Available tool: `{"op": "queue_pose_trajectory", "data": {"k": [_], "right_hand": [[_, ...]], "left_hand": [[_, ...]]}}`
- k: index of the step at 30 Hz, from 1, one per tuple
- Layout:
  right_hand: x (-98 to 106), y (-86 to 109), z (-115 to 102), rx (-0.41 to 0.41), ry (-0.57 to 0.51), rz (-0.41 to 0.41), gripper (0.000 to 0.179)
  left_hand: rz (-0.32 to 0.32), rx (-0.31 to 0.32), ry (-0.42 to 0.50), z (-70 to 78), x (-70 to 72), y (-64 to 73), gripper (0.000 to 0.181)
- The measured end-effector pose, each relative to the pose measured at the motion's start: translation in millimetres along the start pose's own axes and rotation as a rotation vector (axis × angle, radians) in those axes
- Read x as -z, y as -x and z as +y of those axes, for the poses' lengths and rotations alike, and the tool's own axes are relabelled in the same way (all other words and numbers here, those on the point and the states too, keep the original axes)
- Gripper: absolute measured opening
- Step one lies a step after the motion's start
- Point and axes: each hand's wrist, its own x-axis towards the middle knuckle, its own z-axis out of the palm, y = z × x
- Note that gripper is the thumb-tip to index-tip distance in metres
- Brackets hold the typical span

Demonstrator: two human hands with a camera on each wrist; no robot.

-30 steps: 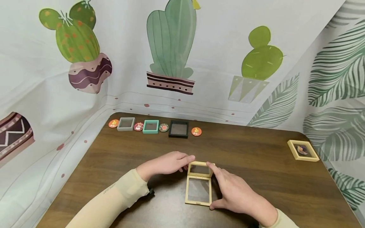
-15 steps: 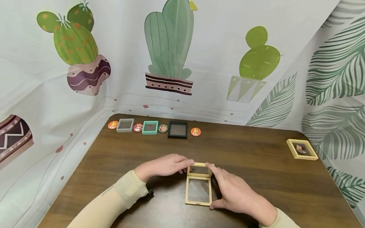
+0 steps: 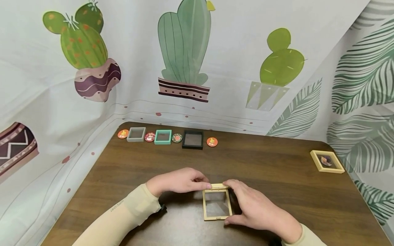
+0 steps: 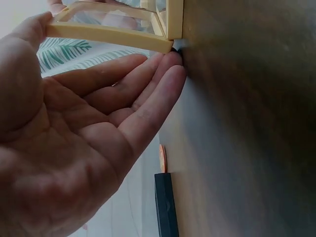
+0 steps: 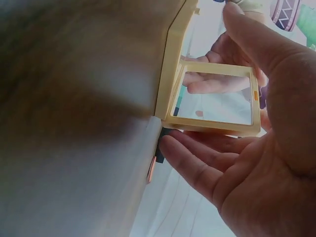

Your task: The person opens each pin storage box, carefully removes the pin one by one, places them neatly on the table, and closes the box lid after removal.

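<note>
A pale yellow hinged display frame (image 3: pixel 217 204) with clear film lies on the table in front of me, its lid (image 3: pixel 219 186) raised at the far side and seen nearly edge-on. My left hand (image 3: pixel 181 181) has its thumb on the lid's upper left edge, and in the left wrist view its fingers curl behind the lid (image 4: pixel 108 37). My right hand (image 3: pixel 257 210) spans the frame's right side. Its forefinger is at the lid's upper right corner, its thumb by the near right corner of the base. In the right wrist view, its fingers lie behind the lid (image 5: pixel 217 127).
Along the back of the brown table (image 3: pixel 147 157) stand a grey frame (image 3: pixel 136 134), a teal frame (image 3: pixel 162 137) and a black frame (image 3: pixel 192 139), with round badges (image 3: pixel 212 142) between and beside them. Another yellow frame (image 3: pixel 327 161), holding a badge, lies at the right edge.
The lid has swung toward me and the base, from leaning back to nearly edge-on in the head view. My left thumb and right forefinger have moved with it. The base has shifted slightly right.
</note>
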Motion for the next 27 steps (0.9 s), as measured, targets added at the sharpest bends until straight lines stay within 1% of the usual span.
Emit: {"op": "queue_pose_trajectory", "data": {"k": [2,4,8,10,12,17,20,24,27], "right_hand": [[0,-0.3,0,0.010,-0.018,0.011,0.098],[1,-0.1,0,0.000,-0.033,0.005,0.096],[3,0.8,0,-0.042,-0.065,-0.043,0.099],[4,0.6,1,-0.057,-0.082,-0.065,0.099],[5,0.3,1,-0.058,-0.087,-0.084,0.094],[4,-0.5,1,-0.037,-0.067,-0.108,0.080],[2,-1.1,1,-0.032,-0.051,-0.120,0.076],[-1,-2.0,0,-0.032,-0.029,-0.126,0.076],[-3,-2.1,-1,-0.037,-0.020,-0.135,0.080]], "left_hand": [[-0.003,-0.015,-0.014,1.0,-1.2,0.3,0.043],[-0.004,-0.031,-0.029,2.0,-3.0,0.7,0.042],[-0.007,-0.074,-0.108,6.1,-6.6,2.3,0.041],[-0.005,-0.090,-0.173,9.2,-8.8,3.8,0.044],[-0.003,-0.093,-0.229,13.0,-11.0,5.6,0.048],[0.013,-0.088,-0.349,22.9,-18.7,9.1,0.056],[0.031,-0.087,-0.448,28.8,-24.6,10.6,0.063],[0.065,-0.090,-0.598,35.6,-32.7,12.8,0.071],[0.086,-0.093,-0.688,38.8,-39.1,14.0,0.080]]}}
